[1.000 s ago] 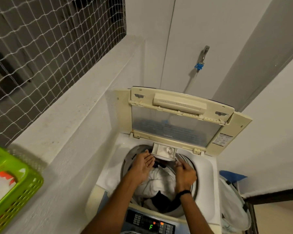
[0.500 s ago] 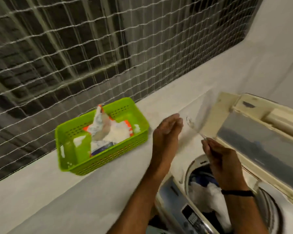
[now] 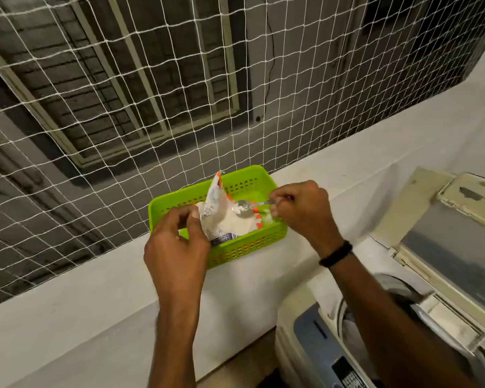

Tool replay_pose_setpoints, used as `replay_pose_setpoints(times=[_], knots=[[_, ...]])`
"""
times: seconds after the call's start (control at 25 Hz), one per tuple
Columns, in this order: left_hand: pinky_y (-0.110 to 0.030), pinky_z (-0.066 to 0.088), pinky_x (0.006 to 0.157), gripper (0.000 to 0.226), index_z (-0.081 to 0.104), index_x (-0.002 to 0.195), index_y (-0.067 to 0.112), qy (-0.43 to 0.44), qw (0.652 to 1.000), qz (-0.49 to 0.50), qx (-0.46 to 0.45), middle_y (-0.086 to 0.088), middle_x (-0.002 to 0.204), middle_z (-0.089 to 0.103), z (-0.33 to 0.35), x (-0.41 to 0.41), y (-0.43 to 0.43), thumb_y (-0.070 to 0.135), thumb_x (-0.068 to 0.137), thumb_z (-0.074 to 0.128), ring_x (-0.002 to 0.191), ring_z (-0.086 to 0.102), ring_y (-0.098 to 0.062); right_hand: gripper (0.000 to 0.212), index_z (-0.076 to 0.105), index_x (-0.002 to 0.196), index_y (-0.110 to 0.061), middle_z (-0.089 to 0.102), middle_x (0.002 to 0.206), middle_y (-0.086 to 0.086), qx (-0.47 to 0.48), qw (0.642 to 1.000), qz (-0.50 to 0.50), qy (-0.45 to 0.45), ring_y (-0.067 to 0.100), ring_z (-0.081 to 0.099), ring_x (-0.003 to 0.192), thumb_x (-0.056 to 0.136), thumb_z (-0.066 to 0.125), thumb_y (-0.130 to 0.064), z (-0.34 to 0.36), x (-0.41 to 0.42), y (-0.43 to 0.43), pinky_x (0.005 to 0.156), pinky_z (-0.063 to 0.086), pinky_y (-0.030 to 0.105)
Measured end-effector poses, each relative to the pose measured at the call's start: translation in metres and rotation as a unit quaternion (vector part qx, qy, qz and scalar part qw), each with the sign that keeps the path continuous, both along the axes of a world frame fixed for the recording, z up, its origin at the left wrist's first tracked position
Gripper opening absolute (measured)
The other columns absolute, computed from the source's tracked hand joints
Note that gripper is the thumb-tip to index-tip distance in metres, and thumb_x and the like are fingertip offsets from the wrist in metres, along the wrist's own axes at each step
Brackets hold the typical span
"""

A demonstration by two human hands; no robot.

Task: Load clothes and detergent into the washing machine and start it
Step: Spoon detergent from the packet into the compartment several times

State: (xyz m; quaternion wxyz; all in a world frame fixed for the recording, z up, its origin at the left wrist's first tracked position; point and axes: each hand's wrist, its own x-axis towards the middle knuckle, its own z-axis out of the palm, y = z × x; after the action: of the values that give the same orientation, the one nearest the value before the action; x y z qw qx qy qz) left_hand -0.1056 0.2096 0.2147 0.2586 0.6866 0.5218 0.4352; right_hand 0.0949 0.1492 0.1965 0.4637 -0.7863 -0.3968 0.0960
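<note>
1. Both hands have left the washer's side since half a second ago and now sit over the basket (image 3: 244, 247), which shows at the frame's centre rather than at the left.
2. Left hand (image 3: 177, 247): it was flat and empty before. Now thumb and fingers are curled, pinching the near edge of the detergent bag (image 3: 221, 219) and holding it open.
3. Right hand (image 3: 300, 211): its fingers are closed round the handle of a spoon (image 3: 242, 208). The bowl points left, carries white powder and sits just above the bag's mouth. A black band (image 3: 335, 254) is on that wrist.
4. The bag lies inside the green basket, with one corner sticking up towards the net (image 3: 123, 93).
5. The basket rests on the white ledge (image 3: 95, 303), close against the net.
6. In the lower right of the frame stands the washer (image 3: 291, 317), well apart from the basket. Its lid (image 3: 445, 247) is raised at the right edge and the drum is open below the right forearm.
</note>
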Motion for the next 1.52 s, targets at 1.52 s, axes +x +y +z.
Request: replay_pose_setpoints(times=[1.52], knots=[[-0.029, 0.05, 0.079, 0.015, 0.074, 0.1, 0.028, -0.092, 0.995, 0.013, -0.018, 0.009, 0.094, 0.074, 0.007, 0.037, -0.007, 0.03, 0.093, 0.061, 0.086, 0.065, -0.013, 0.022, 0.067, 0.094, 0.018, 0.07, 0.08, 0.022, -0.027, 0.914, 0.02, 0.403, 0.025, 0.072, 0.066, 0.083, 0.047, 0.02, 0.041, 0.033, -0.011, 0.062, 0.062, 0.025]])
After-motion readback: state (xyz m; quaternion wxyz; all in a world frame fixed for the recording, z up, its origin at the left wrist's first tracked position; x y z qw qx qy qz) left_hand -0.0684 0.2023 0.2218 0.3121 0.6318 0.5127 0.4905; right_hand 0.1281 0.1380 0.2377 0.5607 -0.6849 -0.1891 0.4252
